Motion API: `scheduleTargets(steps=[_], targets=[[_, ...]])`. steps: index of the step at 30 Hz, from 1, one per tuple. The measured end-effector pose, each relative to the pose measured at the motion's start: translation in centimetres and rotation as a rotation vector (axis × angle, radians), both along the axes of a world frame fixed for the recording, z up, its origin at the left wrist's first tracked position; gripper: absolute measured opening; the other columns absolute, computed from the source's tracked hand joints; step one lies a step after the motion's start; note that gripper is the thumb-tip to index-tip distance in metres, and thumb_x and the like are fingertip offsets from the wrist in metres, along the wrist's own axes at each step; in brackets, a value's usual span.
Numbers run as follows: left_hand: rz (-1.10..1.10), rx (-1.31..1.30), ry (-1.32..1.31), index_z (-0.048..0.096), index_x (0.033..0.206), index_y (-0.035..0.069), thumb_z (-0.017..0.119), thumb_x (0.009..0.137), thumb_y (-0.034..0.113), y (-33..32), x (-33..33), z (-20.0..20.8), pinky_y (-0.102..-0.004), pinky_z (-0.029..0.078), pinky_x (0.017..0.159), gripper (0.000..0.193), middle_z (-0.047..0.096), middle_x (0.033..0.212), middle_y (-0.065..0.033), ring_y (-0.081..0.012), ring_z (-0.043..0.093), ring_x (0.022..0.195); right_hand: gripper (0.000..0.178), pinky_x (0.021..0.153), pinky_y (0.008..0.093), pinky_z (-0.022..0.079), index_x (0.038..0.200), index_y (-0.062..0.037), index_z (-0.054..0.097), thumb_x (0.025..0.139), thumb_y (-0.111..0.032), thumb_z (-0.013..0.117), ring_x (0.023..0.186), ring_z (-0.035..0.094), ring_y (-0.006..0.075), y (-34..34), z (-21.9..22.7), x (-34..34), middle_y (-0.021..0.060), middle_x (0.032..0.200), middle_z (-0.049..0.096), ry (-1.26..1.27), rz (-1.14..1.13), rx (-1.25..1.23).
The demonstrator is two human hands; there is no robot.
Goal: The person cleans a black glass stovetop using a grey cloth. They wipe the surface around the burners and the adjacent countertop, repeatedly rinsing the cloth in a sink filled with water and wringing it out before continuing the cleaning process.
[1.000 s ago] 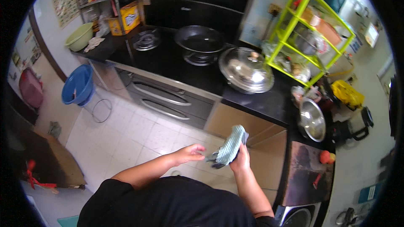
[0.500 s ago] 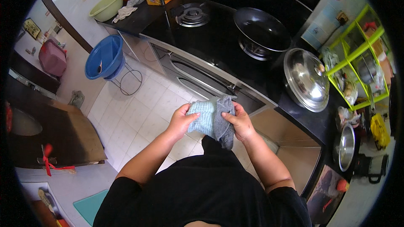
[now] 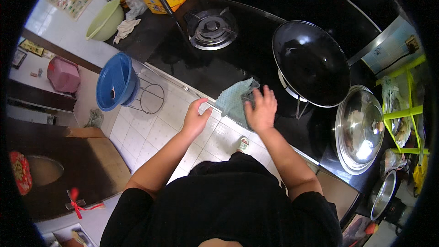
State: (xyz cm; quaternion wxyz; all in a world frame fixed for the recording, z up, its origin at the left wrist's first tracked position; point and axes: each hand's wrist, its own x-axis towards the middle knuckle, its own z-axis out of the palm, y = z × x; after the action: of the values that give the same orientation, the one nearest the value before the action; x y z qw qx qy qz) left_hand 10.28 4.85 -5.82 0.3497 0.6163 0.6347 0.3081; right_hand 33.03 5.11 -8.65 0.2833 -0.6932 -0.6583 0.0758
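A light blue-green and dark grey cloth (image 3: 233,100) lies at the front edge of the black stove top, part of it hanging over the edge. My right hand (image 3: 262,113) rests against its grey side with the fingers spread, pressing rather than gripping. What lies under that palm is hidden. To the left of the cloth, my left hand (image 3: 195,120) is held apart from it in the air, thumb and fingers apart, with nothing in them. A black wok (image 3: 311,64) sits on the burner to the right of the cloth.
A bare gas burner (image 3: 211,27) is at the back left. Right of the wok stand a domed steel lid (image 3: 359,130), a lime-green rack (image 3: 402,114) and a metal bowl (image 3: 383,195). A blue basin (image 3: 114,82) on a wire stand is at the left, near a pale green basin (image 3: 106,20).
The cloth has gone from between both hands to the stove top's front edge. My left hand has let go; my right hand has opened against it. The view has moved closer to the stove.
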Motion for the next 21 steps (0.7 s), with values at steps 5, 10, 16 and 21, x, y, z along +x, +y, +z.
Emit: scheduleTargets(steps=[5,10,16,21], targets=[[-0.337,0.249,0.067,0.058,0.109,0.003,0.061,0.080,0.010,3.2,0.3,-1.4,-0.0391,0.040,0.096,0.030,0.056,0.117,-0.0151,-0.0325,0.051,0.111,0.071,0.110,0.0519,0.003,0.140,-0.0100,0.032,0.085,-0.050,0.049,0.138,0.002,0.0408,2.9,-1.0,-5.4,0.0172,0.151,0.005,-0.223,0.219,-0.423],[-0.532,0.299,0.143,0.058,0.108,0.003,0.059,0.079,0.012,8.8,-0.2,-2.5,-0.0434,0.037,0.099,0.030,0.055,0.120,-0.0148,-0.0363,0.047,0.115,0.062,0.111,0.0492,0.008,0.140,-0.0098,0.033,0.090,-0.045,0.041,0.139,0.010,0.0343,11.2,-2.2,-6.1,0.0119,0.151,0.013,-0.420,0.291,-0.339],[-0.551,0.498,0.181,0.062,0.100,0.007,0.062,0.076,0.014,16.7,-6.3,-4.2,-0.0453,0.037,0.096,0.025,0.056,0.117,-0.0113,-0.0356,0.048,0.114,0.057,0.110,0.0525,0.014,0.137,-0.0103,0.038,0.089,-0.040,0.044,0.136,0.017,0.0372,9.8,-2.8,-6.6,0.0137,0.150,0.017,-0.443,-0.021,-0.323],[-0.618,0.562,0.413,0.061,0.103,0.008,0.062,0.076,0.013,23.7,-12.2,-5.1,-0.0491,0.030,0.100,0.028,0.049,0.125,-0.0110,-0.0366,0.038,0.122,0.056,0.109,0.0543,0.015,0.137,-0.0083,0.038,0.090,-0.039,0.042,0.136,0.016,0.0395,10.6,-2.7,-8.7,0.0158,0.150,0.014,-0.454,-0.117,-0.438]])
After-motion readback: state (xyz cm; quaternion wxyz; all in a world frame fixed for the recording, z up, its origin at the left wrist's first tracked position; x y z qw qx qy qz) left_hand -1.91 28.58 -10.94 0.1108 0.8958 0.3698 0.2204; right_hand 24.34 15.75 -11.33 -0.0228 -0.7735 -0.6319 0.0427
